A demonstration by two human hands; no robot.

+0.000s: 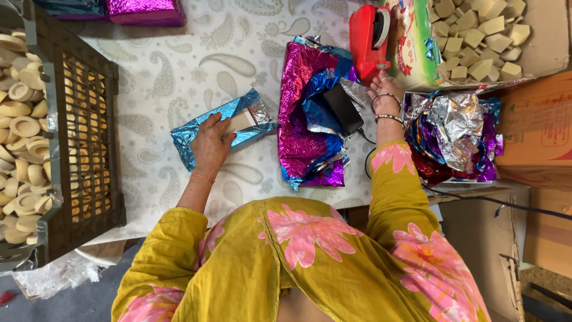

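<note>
My left hand (211,143) presses flat on a small box partly wrapped in shiny blue foil (238,122), holding it down on the paisley-patterned cloth (179,65). My right hand (385,89), with bangles at the wrist, reaches up toward a red tape dispenser (369,39) and touches its lower edge; its fingers are partly hidden. Between the hands lies a stack of pink and blue foil sheets (307,119) with a black device (342,107) resting on top.
A dark plastic crate (89,149) of round pale pieces stands at the left. A cardboard box of tan blocks (476,36) sits at upper right, crumpled foil sheets (456,134) beneath it. Wrapped pink and blue parcels (143,11) lie at the top edge.
</note>
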